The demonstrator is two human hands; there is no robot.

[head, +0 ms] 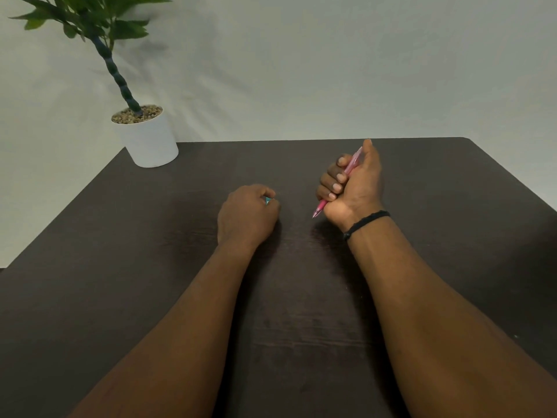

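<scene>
My right hand [351, 184] grips a pink pen [349, 170] in a fist above the dark table [301, 297], palm side turned up. The pen's tip [315, 215] points down toward me, and its other end sticks out by the thumb. A black cord bracelet [366, 221] circles that wrist. My left hand [247, 214] rests on the table with fingers curled around a small teal object [267, 200]. Only a corner of that object shows between thumb and fingers.
A white pot [150, 143] with pebbles and a green plant [90, 22] stands at the table's far left corner. A pale wall lies behind the table's far edge [301, 140].
</scene>
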